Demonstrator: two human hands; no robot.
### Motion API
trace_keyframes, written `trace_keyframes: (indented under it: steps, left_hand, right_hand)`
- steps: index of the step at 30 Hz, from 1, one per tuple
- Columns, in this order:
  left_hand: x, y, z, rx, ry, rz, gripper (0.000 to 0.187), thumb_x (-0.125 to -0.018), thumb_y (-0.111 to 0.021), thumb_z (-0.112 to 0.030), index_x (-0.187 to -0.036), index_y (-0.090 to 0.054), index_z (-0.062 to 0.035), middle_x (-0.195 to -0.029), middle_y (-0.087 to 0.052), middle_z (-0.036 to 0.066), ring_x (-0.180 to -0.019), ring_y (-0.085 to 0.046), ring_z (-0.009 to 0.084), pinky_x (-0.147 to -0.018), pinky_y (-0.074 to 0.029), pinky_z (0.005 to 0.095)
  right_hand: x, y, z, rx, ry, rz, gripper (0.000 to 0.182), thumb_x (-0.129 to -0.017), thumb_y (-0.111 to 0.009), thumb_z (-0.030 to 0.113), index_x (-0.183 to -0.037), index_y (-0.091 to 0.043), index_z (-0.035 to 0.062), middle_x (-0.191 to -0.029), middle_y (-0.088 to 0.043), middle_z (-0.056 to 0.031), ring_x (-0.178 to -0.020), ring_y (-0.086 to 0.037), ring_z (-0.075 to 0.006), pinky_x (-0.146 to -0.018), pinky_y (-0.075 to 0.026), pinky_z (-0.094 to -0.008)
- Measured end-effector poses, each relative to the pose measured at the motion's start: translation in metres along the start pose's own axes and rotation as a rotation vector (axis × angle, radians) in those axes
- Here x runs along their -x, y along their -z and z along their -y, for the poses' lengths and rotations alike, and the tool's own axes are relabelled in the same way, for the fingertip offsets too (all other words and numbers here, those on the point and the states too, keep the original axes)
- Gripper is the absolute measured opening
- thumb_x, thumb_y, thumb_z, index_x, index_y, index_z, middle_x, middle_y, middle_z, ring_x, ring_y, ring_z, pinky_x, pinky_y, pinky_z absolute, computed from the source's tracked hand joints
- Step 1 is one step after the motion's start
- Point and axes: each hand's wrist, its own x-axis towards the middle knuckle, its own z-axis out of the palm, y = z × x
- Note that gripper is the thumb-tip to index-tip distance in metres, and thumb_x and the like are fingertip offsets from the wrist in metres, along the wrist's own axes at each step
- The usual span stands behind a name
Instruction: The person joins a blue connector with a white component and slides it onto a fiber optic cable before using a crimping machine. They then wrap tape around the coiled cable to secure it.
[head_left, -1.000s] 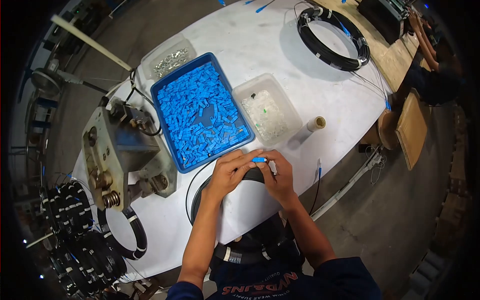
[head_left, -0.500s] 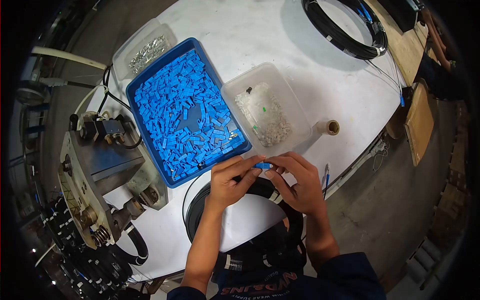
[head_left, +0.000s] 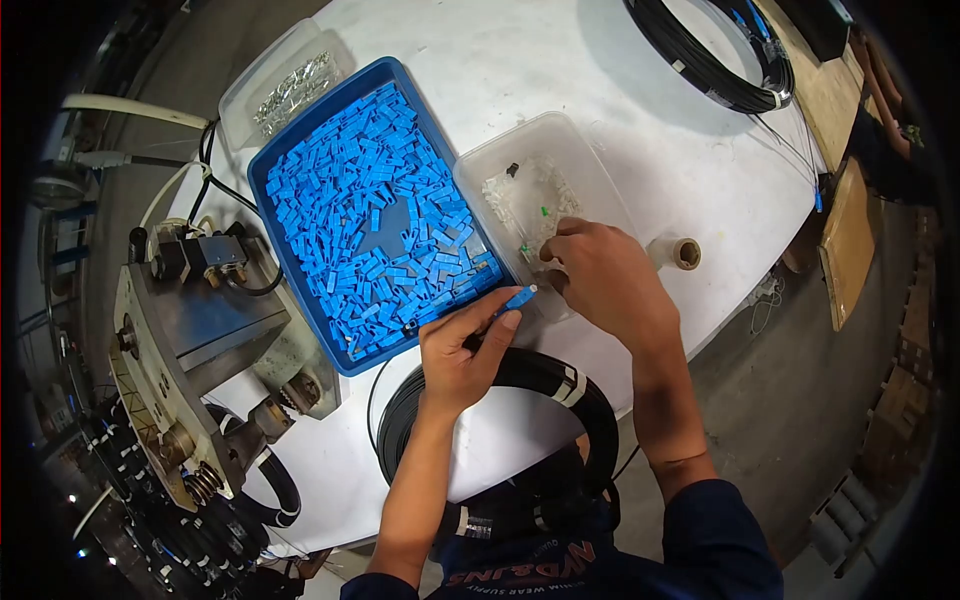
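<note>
I find the fingers of the left hand (head_left: 461, 362) closed on a blue connector (head_left: 517, 300), pale tip exposed, at the near right corner of the blue tray (head_left: 262, 200). The right hand (head_left: 615, 285) has its fingers bent over the near end of the clear tub (head_left: 606, 172), right of the tray; I cannot tell whether they grip anything. I record a black cable coil (head_left: 598, 420) on the tray's near side and a metal press (head_left: 205, 320) left of it.

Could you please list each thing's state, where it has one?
Left hand, holding blue connector
Right hand, over translucent tub, grip unclear
Blue connector, white tip exposed
Blue tray, uncovered, partly filled
Translucent tub, uncovered, partly filled
Cardboard tube, standing, top open
Nearest black coil, banded
</note>
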Motion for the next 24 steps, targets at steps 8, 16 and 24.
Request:
trace_keyframes:
  steps: [8,16,24]
  left_hand:
    - [-0.001,0.001,0.0,0.0,-0.012,0.015,0.022,-0.086,-0.072,0.0,-0.108,-0.072,0.0021,-0.079,-0.07,0.006,-0.066,-0.057,0.0066,-0.063,-0.045,0.0199]
    - [-0.001,0.002,-0.001,-0.002,0.005,0.035,0.022,-0.086,-0.073,-0.001,-0.108,-0.072,0.0017,-0.078,-0.07,0.005,-0.066,-0.058,0.007,-0.064,-0.046,0.0202]
    - [0.001,0.001,0.003,0.003,0.023,-0.012,0.022,-0.086,-0.074,-0.003,-0.107,-0.072,0.0025,-0.079,-0.07,0.005,-0.068,-0.058,0.0072,-0.065,-0.047,0.0213]
  right_hand:
    - [-0.009,-0.009,0.001,0.13,-0.086,0.087,0.009,-0.071,-0.072,0.007,-0.079,-0.072,0.006,-0.08,-0.068,-0.0086,-0.076,-0.066,-0.0323,-0.069,-0.052,-0.0405]
    - [-0.005,-0.004,0.004,-0.018,-0.006,-0.033,0.005,-0.072,-0.069,0.006,-0.077,-0.069,0.0038,-0.078,-0.067,-0.0105,-0.07,-0.065,-0.0323,-0.065,-0.052,-0.0403]
    - [0.026,0.027,0.03,-0.597,-0.112,-0.308,0.013,-0.078,-0.077,0.002,-0.09,-0.073,0.0002,-0.076,-0.067,-0.0074,-0.058,-0.06,-0.0123,-0.054,-0.046,-0.0246]
